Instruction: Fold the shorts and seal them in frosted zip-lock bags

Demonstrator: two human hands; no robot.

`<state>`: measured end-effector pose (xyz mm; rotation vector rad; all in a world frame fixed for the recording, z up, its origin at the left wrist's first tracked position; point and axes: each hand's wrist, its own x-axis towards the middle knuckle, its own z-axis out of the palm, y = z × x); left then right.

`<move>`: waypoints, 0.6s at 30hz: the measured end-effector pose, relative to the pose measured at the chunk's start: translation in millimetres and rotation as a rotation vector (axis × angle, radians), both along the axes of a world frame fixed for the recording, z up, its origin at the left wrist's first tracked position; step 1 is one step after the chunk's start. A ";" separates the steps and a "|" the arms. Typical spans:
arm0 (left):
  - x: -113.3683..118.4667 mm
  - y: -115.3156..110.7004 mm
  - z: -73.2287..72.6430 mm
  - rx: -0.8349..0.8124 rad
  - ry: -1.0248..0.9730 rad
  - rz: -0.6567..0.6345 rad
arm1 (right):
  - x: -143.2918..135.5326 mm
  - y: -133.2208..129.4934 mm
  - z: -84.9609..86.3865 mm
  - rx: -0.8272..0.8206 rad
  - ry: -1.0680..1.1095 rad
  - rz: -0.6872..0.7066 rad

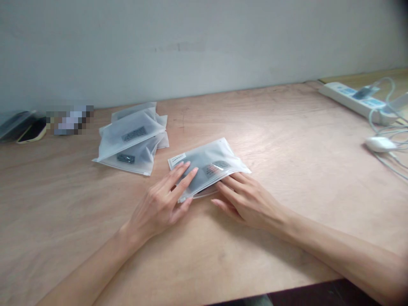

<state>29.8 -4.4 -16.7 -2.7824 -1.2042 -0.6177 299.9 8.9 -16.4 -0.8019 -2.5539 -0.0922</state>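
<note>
Pressing flat: left hand (159, 204) open-palmed atop frosted pouch (207, 163), right hand (245, 197) open, fingertips at its near edge; pouch stack (132, 138) beyond-left.

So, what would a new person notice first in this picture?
First, the frosted pouch in the middle of the wooden table, with the left hand flat on it and the right hand at its near edge. Next, a pile of similar pouches further left, and a white power strip far right.

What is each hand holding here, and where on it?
Left hand presses flat on the frosted pouch, near its left end; right hand's fingers touch its near, open edge. Neither lifts it.
</note>
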 end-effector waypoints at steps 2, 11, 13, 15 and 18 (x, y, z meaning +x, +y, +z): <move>-2.6 1.4 -1.7 -0.035 0.027 -0.001 | -0.4 0.1 1.1 0.006 0.040 0.018; -12.1 6.7 -9.9 -0.097 0.064 -0.014 | 6.7 -2.4 9.1 0.235 0.114 0.145; -13.6 7.8 -11.7 -0.094 0.072 -0.004 | 7.5 -4.6 13.1 0.233 0.128 0.190; -14.7 8.6 -12.7 -0.098 0.081 -0.001 | 8.9 -7.3 15.5 0.248 0.122 0.236; -15.9 9.7 -13.5 -0.103 0.089 -0.010 | 11.5 -11.9 17.5 0.277 0.084 0.323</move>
